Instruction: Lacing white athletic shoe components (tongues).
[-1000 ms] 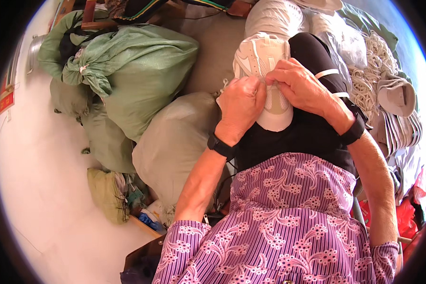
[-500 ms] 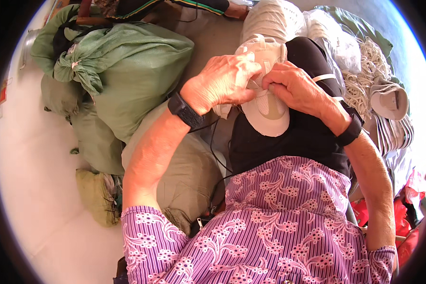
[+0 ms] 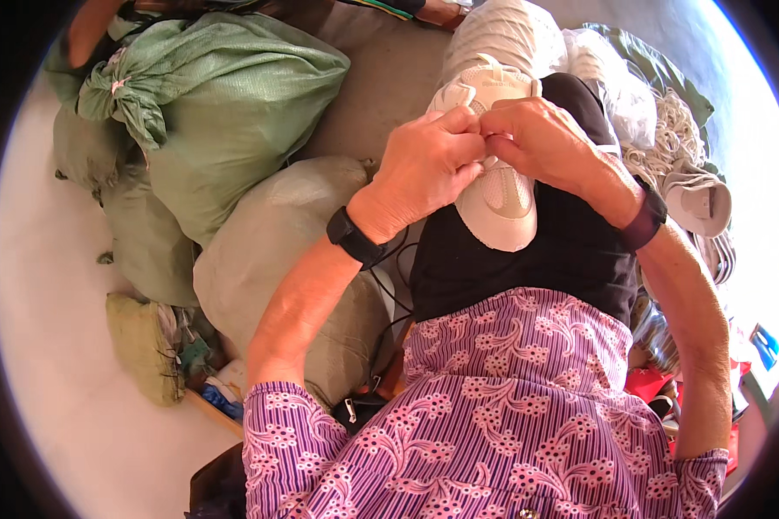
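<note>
A pale cream sneaker rests across my black-clothed lap, its toe toward me and a small loop standing up at its far end. My left hand and my right hand meet over the middle of the shoe, where the lacing area is. Both hands are closed in a pinch, fingertips nearly touching. What they grip is hidden behind the fingers. A narrow white strip shows beside my right hand, at the edge of my leg.
Stuffed green sacks and a greyish sack crowd the left. Beyond the shoe stands a wrapped white bundle. Coiled white cords and stacked pale shoe parts lie right. Part of another person's hand shows at the top.
My left fingers, spread over the shoe before, are now pinched up against my right fingertips. The shoe has shifted slightly right in view, and the surroundings have moved with the head.
</note>
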`<state>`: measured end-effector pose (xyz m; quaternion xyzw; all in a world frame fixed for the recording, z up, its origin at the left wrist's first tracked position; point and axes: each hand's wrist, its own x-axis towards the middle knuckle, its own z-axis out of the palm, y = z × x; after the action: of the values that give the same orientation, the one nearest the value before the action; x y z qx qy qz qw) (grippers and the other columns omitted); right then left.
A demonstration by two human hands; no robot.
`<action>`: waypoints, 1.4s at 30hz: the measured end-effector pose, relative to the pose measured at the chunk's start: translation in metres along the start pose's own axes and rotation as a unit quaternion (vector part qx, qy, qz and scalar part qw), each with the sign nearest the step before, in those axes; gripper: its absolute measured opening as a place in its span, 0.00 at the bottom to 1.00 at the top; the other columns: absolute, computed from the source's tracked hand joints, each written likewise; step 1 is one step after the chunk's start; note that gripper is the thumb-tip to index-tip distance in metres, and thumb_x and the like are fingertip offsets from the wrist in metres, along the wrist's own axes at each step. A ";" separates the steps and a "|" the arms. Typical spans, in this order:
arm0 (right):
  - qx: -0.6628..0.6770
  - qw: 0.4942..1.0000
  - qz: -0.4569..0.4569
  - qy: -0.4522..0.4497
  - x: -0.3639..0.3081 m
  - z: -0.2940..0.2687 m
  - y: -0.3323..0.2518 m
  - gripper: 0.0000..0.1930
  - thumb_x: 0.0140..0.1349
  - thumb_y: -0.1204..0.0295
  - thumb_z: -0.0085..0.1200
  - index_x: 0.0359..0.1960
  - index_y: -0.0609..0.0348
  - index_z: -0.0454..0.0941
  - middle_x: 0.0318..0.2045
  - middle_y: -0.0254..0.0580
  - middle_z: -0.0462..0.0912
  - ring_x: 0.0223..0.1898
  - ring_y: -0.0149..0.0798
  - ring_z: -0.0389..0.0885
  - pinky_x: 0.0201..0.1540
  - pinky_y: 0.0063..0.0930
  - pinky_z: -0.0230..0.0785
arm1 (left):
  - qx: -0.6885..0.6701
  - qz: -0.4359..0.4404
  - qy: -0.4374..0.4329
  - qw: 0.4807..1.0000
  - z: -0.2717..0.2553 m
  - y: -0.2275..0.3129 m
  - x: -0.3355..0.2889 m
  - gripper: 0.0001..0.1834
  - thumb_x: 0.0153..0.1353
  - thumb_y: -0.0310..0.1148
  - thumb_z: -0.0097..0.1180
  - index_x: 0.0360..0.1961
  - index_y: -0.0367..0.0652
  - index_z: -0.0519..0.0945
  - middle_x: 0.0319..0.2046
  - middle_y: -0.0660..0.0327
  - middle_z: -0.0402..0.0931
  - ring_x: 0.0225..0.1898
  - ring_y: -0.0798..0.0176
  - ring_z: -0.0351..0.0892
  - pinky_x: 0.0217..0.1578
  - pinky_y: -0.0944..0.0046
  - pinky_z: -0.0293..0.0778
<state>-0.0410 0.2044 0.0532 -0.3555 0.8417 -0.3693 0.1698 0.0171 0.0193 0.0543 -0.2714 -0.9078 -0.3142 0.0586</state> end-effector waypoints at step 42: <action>-0.067 0.988 -0.063 0.121 -0.057 0.001 0.047 0.06 0.50 0.68 0.55 0.17 0.51 0.77 0.22 0.33 0.75 0.35 0.39 0.73 0.50 0.39 0.57 | -0.220 -0.374 -0.169 0.885 0.024 0.027 0.058 0.14 0.64 0.37 0.52 0.42 0.39 0.81 0.18 0.69 0.69 0.17 0.77 0.62 0.17 0.73 0.60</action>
<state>-0.0237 0.2674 0.0190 -0.3708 0.8548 -0.3626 0.0192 -0.0159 0.0784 0.0658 0.0334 -0.8455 -0.4540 -0.2792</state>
